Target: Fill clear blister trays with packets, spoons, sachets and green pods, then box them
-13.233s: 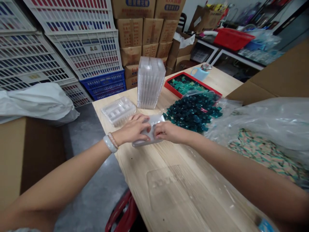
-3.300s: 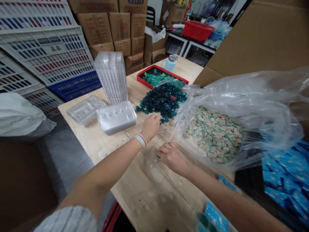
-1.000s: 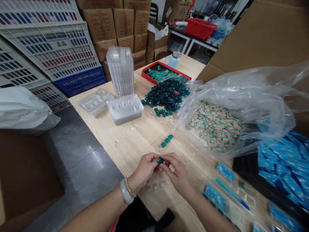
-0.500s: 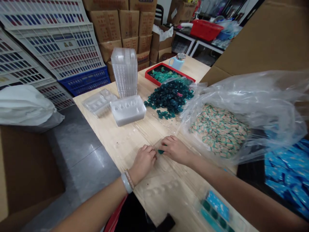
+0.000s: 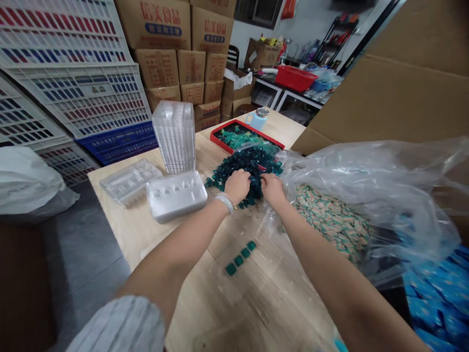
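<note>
The left hand and right hand rest in a heap of dark teal pieces at mid-frame on the tabletop. Four teal squares lie in a row below them. Left of the hands, a white moulded tray sits before a tall stack of clear trays; a clear plastic bag slumps to the right.

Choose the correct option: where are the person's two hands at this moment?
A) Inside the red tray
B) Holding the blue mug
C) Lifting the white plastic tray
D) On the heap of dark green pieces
D. The left hand and the right hand both rest on the heap of dark green pieces on the wooden table.
</note>
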`<control>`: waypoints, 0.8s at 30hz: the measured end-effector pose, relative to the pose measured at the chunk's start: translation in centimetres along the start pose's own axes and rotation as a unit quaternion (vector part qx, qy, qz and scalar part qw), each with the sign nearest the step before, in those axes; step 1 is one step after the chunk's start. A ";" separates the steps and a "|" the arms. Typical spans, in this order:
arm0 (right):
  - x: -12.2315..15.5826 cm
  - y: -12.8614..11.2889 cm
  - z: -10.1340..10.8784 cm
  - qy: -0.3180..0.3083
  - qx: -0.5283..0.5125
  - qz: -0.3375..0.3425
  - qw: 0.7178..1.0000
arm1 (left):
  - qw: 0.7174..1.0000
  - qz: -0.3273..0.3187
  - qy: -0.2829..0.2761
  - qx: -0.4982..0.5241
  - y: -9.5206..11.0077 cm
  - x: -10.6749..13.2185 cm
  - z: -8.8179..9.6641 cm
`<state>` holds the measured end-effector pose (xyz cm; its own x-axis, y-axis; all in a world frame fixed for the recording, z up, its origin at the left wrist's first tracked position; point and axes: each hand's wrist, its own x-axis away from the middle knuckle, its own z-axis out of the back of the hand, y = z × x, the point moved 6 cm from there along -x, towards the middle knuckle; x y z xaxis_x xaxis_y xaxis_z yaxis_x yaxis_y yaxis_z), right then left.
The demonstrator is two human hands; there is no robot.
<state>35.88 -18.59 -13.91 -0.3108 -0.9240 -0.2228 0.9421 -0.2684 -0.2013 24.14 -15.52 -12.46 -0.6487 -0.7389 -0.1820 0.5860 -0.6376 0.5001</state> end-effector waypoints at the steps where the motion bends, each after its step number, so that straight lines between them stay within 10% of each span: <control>1: -1.2 0.3 -0.3 0.002 0.020 -0.012 1.000 | 0.999 0.018 -0.002 -0.028 -0.1 -1.3 -1.0; 7: -1.7 0.8 -2.9 -0.077 0.062 0.041 0.994 | 0.997 0.052 -0.021 -0.059 -1.1 0.7 -5.0; 13: -1.4 2.0 -2.0 -0.045 -0.128 -0.036 0.990 | 0.998 0.054 -0.020 -0.008 -2.9 2.9 -3.5; 16: -0.4 2.2 -1.3 -0.070 -0.413 -0.136 0.898 | 0.979 0.104 -0.018 0.174 -3.4 3.1 -2.5; 20: 3.7 -0.2 -0.8 -0.158 -0.662 -0.190 0.708 | 0.767 0.209 -0.080 0.602 -2.1 5.0 -3.0; 22: 5.9 -1.3 -0.5 -0.166 -0.691 -0.206 0.672 | 0.669 0.228 -0.097 0.701 -0.9 6.3 -3.0; 24: 7.9 -2.3 -0.3 -0.159 -0.701 -0.218 0.660 | 0.645 0.233 -0.098 0.721 -0.1 7.5 -2.8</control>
<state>31.21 -25.15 -15.47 -0.2610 -0.9126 0.3147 -0.3411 -0.2178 -0.9145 20.51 -21.62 -16.26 -0.6967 -0.6462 0.3115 -0.2307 0.6130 0.7557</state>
